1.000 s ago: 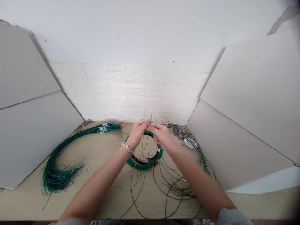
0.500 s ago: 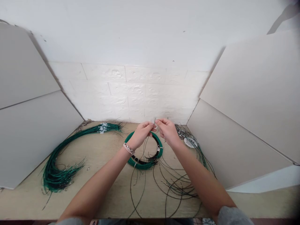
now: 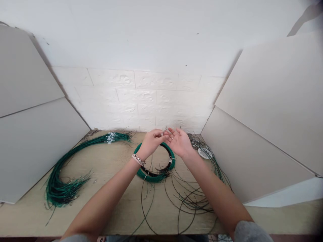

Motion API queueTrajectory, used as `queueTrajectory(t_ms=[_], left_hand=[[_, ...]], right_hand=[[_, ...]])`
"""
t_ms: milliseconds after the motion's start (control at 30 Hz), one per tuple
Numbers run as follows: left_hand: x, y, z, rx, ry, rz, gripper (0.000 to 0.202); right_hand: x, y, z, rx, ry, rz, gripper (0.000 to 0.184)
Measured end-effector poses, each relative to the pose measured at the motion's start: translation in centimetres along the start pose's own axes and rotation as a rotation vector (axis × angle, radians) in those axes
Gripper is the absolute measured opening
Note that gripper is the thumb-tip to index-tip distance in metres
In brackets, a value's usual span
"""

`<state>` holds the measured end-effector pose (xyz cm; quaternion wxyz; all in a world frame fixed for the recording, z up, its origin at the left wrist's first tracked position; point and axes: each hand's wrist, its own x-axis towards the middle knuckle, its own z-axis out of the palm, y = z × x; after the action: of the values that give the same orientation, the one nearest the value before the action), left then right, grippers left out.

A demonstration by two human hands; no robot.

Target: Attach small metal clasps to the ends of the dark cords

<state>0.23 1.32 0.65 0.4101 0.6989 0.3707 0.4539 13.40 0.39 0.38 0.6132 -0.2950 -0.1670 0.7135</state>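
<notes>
Left hand: While our left hand (image 3: pixel 153 140) pinches thin wire between thumb and fingers, pale wire tips (image 3: pixel 165 129) jut from its grip, pointing toward one o'clock.
Right hand: Our right hand (image 3: pixel 180 143) lies palm up just beside it, fingers loosely spread; a small white bit (image 3: pixel 172 137) shows by its fingers, too small for us to tell what it is.
Wire tips: They sit between our hands, between twelve and one o'clock from the green ring (image 3: pixel 152 179), which we take as the middle of our dial.
Step in hand: We judge that we are working at the wire ends, the right hand free for the moment.
Next move: It calls, we think, for a steady left pinch and right fingers placed precisely on so thin a target.
Half a second ago: Our right fingers were closed near the tips; now that hand has rolled open, while our left keeps its pinch.
Around the ring: We see a green bundle (image 3: pixel 53 181) at nine o'clock, white beads (image 3: pixel 110 137) at ten and a white disc (image 3: pixel 205 153) near three.
</notes>
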Motion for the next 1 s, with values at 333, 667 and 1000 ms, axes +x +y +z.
queueTrajectory(t_ms=[333, 667, 1000], left_hand=[[-0.2, -1.3, 0.7, 0.308, 0.023, 0.273, 0.010], [-0.2, -0.7, 0.4, 0.206, 0.056, 0.156, 0.010], [0.2, 0.0, -0.5, -0.580, -0.070, -0.261, 0.024]], right_hand=[[-0.7, 0.5, 0.8, -0.011, -0.135, 0.034, 0.030], [-1.8, 0.2, 1.1, -0.255, -0.230, 0.078, 0.048], [-0.5, 0.5, 0.1, -0.520, -0.160, -0.277, 0.022]])
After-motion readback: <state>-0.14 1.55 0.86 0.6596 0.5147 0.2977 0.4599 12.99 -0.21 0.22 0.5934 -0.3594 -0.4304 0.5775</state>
